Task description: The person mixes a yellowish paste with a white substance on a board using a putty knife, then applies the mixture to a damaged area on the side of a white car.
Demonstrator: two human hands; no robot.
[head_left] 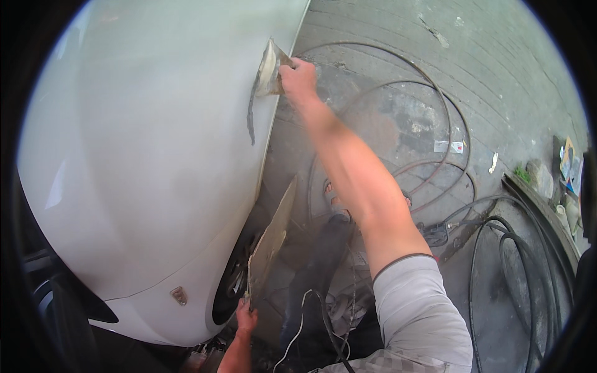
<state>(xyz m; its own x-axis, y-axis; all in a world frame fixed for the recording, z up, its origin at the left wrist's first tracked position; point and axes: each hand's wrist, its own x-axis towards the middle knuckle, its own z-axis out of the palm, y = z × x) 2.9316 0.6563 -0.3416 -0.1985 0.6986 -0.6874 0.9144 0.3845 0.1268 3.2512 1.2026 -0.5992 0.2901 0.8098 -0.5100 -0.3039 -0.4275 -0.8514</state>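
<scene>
My right hand (301,79) reaches far forward, its fingers closed round a wide, flat putty spreader (271,73). The spreader's blade lies against the white car body (168,143), close to the panel's edge. A dark grey streak of putty (251,118) runs down the panel from the blade. Low in the view, my left hand (246,317) grips the near end of a thin, flat board (268,239). That board stands tilted beside the car's wheel (236,273), its face smeared in tan and grey.
Hoses (463,118) loop over the grey concrete floor, with a thick black coil (507,233) at right. A metal rail (547,230) and assorted litter lie at the right edge. A thin white cable (303,311) hangs near my legs. My sandalled foot (336,202) stands beside the car.
</scene>
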